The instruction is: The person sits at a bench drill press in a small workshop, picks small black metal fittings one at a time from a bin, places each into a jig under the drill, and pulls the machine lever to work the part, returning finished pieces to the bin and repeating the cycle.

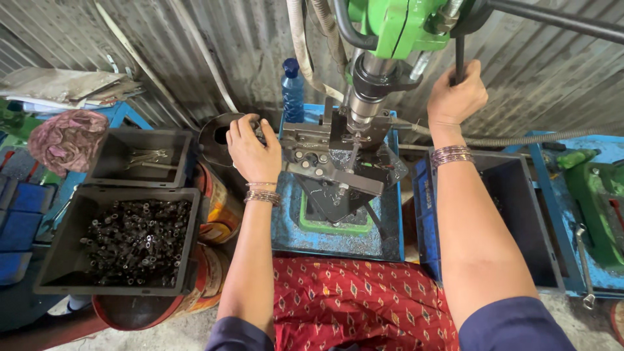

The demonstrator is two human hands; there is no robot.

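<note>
The fingers (250,125) of the left hand (252,151) curl together over a small dark part at the left edge of the press's jig (325,166), though whether they pinch it I cannot tell, since the knuckles hide the tips. The right hand (456,96) is wrapped tight around a black lever (459,53) that hangs from the green press head (400,23). The press is a green-topped machine with a steel spindle (365,97) coming down onto a grey, oily jig of plates and bolts, which sits in the middle of a blue worktop (383,227) over a green base (335,226). To the left stand two black bins: the nearer bin (58,260) is full of short dark metal tubes, the farther bin (107,156) holds a few bright pieces. A blue bottle (292,91) stands behind the jig against a corrugated metal wall (214,52). A dark blue crate (520,214) sits to the right, and beyond it a second green machine (595,208). Both forearms reach forward and up, bangles on each wrist, the left elbow low over red patterned cloth (364,302), the right arm raised higher towards the lever.
</note>
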